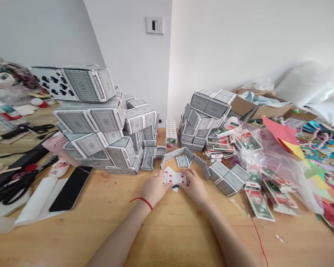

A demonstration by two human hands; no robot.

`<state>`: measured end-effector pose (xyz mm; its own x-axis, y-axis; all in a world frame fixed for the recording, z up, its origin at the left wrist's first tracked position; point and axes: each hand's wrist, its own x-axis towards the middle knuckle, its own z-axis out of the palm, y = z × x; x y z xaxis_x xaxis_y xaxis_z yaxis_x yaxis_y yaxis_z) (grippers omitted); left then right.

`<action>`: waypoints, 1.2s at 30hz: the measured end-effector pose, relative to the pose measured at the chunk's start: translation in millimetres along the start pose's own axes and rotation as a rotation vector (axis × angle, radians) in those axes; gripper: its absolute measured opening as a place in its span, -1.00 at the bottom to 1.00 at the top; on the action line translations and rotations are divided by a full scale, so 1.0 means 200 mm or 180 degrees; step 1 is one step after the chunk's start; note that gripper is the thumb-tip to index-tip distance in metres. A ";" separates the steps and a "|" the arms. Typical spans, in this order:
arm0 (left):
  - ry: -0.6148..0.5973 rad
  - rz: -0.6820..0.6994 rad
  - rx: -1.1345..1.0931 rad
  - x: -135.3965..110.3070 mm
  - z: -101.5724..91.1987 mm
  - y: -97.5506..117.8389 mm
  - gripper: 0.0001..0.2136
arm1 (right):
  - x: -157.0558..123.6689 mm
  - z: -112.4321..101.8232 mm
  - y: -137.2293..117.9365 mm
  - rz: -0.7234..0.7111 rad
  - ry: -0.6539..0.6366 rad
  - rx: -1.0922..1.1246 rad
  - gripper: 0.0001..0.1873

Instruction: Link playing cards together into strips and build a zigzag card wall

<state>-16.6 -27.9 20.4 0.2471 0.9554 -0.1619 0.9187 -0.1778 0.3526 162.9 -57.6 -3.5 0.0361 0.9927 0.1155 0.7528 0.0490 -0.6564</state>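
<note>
Low over the middle of the table, several playing cards (171,177) with red diamonds lie face up between my two hands. My left hand (155,187) has its fingers closed on their left edge. On the right edge, the fingers and thumb of my right hand (193,186) grip the same cards. A small dark thing at the lower edge by my thumbs is too small to name. Just beyond stands a bent strip of joined cards (183,152) on edge, and inside its curve a patterned card (182,161) lies back up.
Stacked blocks of folded cards rise at left (104,122) and right (204,115). A joined card block (228,177) sits beside my right hand. Card boxes (257,204) and plastic wrap crowd the right. A phone (71,189) and scissors (22,181) lie left.
</note>
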 end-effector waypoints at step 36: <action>0.0143 0.0242 -0.1022 0.00 0.02 -0.01 -0.44 | 0.02 -0.03 0.05 0.0936 -0.0377 0.2318 -0.68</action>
<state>-17.8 -27.4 15.6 0.2908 0.9529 -0.0857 0.7524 -0.1724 0.6358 175.4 -53.2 -4.9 0.0659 0.9793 -0.1916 0.1026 -0.1976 -0.9749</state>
